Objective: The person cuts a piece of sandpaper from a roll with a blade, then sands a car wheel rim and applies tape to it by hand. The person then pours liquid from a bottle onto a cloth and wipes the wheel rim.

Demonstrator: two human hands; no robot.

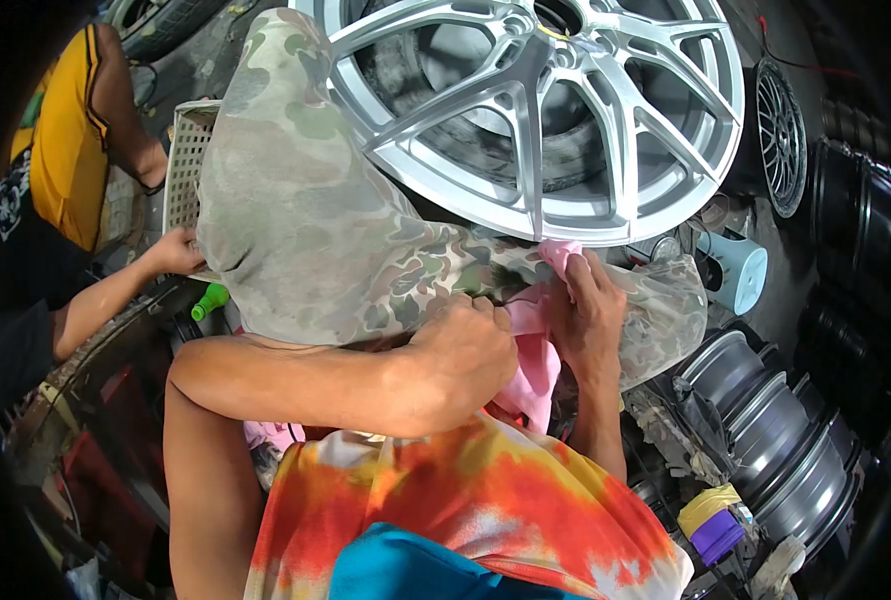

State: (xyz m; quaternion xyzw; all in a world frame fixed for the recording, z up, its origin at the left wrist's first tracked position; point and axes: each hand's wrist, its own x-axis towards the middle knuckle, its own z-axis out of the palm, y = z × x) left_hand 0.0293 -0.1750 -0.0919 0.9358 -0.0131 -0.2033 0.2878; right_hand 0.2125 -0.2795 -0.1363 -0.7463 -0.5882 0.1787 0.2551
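Observation:
A pink cloth (533, 375) is stretched between my two hands above my camouflage-covered lap. My left hand (462, 350) is closed in a fist around one part of it. Just right of that, my right hand (587, 300) pinches the cloth's upper part, a tuft showing at the fingertips. The loose end hangs down toward my orange and white shirt. Directly beyond my hands lies a large silver alloy wheel rim (535, 170), its lower edge close to my right fingertips. Whether the cloth touches the rim I cannot tell.
A co-worker's hand (177, 251) is at a pale plastic basket (191, 150) on the left, near a green bottle (210, 300). At right are a light blue container (740, 272), stacked silver rims (765, 425), a black rim (779, 137) and a yellow and purple item (713, 525).

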